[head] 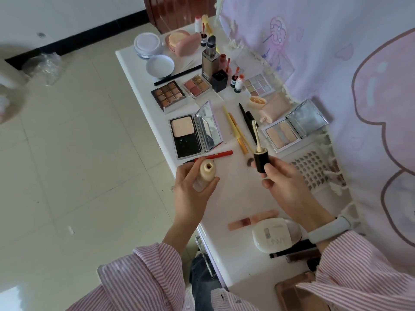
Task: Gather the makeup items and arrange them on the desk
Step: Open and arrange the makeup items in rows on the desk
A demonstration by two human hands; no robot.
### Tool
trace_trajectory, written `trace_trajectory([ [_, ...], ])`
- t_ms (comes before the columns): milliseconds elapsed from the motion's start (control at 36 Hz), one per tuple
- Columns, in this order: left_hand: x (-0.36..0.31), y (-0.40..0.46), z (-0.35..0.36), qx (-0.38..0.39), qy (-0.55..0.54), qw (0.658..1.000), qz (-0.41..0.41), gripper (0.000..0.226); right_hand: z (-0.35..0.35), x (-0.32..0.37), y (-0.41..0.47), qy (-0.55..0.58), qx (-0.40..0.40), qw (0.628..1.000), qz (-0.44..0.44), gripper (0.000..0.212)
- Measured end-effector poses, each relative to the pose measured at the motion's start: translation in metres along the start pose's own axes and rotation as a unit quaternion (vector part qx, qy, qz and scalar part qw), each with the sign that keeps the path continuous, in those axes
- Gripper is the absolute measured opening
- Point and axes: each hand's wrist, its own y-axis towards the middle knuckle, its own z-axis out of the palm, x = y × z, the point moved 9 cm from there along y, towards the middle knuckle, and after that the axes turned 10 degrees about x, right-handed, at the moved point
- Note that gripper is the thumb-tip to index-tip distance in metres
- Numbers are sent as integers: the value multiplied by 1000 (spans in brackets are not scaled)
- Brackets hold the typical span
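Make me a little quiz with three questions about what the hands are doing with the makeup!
1. True or false: the left hand holds an open beige bottle.
2. What does the right hand hold? A) a red pencil B) a black cap with a wand C) a brush
3. Fill in: the powder compact beside the bottle lies with its lid ____.

Key: 1 true; 2 B; 3 open.

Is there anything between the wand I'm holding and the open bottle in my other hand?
Nothing visible. The right hand holds the black cap, its applicator wand pointing up; the left hand holds the open beige bottle. Only bare desk shows between them.
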Motion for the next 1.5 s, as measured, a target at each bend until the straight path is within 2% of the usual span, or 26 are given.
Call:
trace_trajectory([
  [139,-1,-3,-2,-7,18,1000,17,52,8,-6,2,-102,-2,995,15,25],
  [278,0,-7,-6,-18,12,999,25,49,29,-6,8,-183,13,983,-13,19],
  [444,3,-7,-7,-19,2,999,26,49,34,0,15,-283,-42,955,-77,21],
  [528,3,-6,-5,-10,-17,999,34,53,41,3,16,-315,-38,943,-102,23],
  [639,4,-7,-3,-2,-18,999,39,66,45,0,21,-395,-36,912,-102,27],
  [694,8,-6,0,9,-15,1000,26,70,46,0,23,-455,-45,884,-101,31],
  [806,8,-5,3,20,4,999,36,59,49,0,25,-539,-55,834,-103,33],
  [917,8,-2,4,39,-2,999,22,48,53,0,25,-560,-53,819,-112,37],
  [1222,13,3,9,41,-20,998,-33,51,53,0,28,-540,-40,831,-123,34],
  [1361,9,4,11,29,4,1000,-8,57,53,5,21,-544,-37,828,-131,37],
  [1500,15,3,12,26,-8,999,-42,55,28,15,-5,-560,-75,818,-107,32],
])
